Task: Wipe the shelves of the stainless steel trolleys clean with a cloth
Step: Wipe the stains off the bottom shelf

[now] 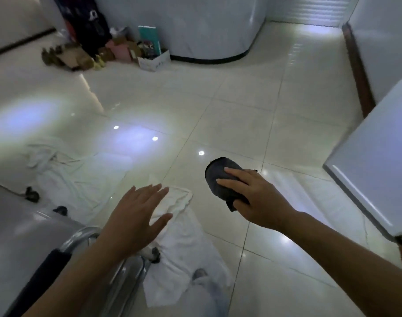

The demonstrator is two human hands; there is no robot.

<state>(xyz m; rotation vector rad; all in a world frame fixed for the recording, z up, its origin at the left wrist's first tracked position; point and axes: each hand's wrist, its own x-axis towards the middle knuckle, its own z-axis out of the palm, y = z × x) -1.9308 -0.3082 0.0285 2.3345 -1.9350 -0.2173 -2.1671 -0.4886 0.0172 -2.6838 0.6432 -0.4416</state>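
Glossy floor tiles (pixel 229 99) are seen beneath; a dark cloth (pixel 220 177), soft, light and easily bunched, is gripped by the right hand (pixel 252 197), while the left hand (pixel 136 216) is spread flat, holding nothing, above the steel trolley (pixel 24 236)

Glossy tiled floor (pixel 229 106) is carrying everything. White sheet (pixel 186 255) is lying spread across tiles at lower centre, second rumpled sheet (pixel 65 170) to left. Trolley castors (pixel 32 194) are being borne by floor beside left sheet. Boxes (pixel 153 61) and clutter are sitting on tiles at far wall.
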